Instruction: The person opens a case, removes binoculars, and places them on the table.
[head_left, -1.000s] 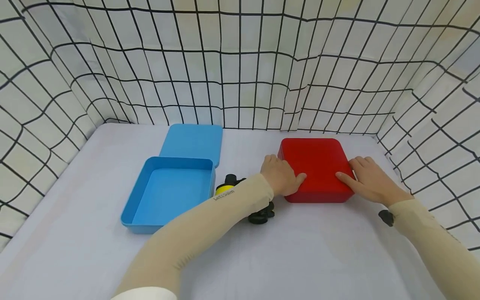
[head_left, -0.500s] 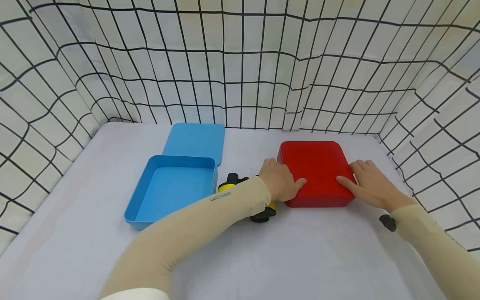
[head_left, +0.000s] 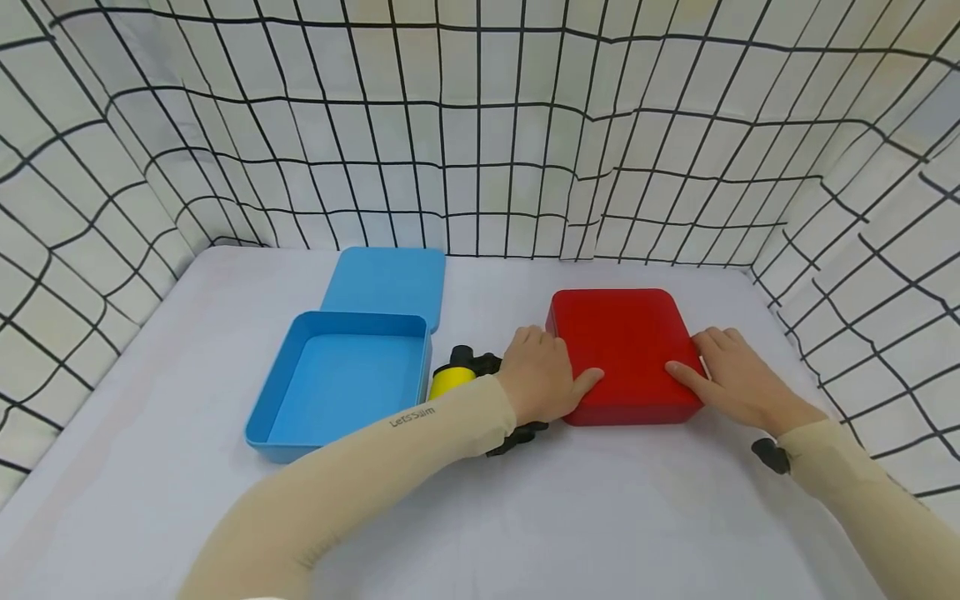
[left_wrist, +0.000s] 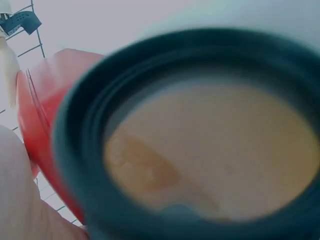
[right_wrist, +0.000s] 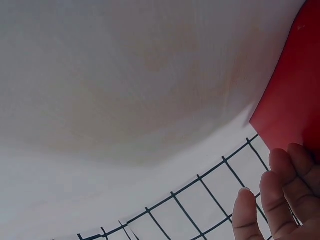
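A closed red box [head_left: 626,354] lies on the white cloth at the right, held between both hands. My left hand [head_left: 542,375] grips its left side, with the thumb over the top edge. On the opposite side my right hand [head_left: 738,379] holds it, thumb on top and fingers along the side wall. Black and yellow binoculars [head_left: 452,382] lie under my left forearm, which hides their middle. In the left wrist view the round end of the binoculars [left_wrist: 75,145] looms large in front of the red box [left_wrist: 37,110]. The right wrist view catches fingers [right_wrist: 275,200] against the red box [right_wrist: 295,90].
Left of the binoculars stands an open light-blue box [head_left: 352,375] with nothing inside, its lid [head_left: 386,283] folded back behind it. A black wire grid [head_left: 480,104] over white sheeting encloses the back and both sides of the table [head_left: 600,517].
Both hands have drawn the red box a little toward me and slightly left. The left forearm has shifted with it, showing more of the yellow on the binoculars. The blue box stays in place.
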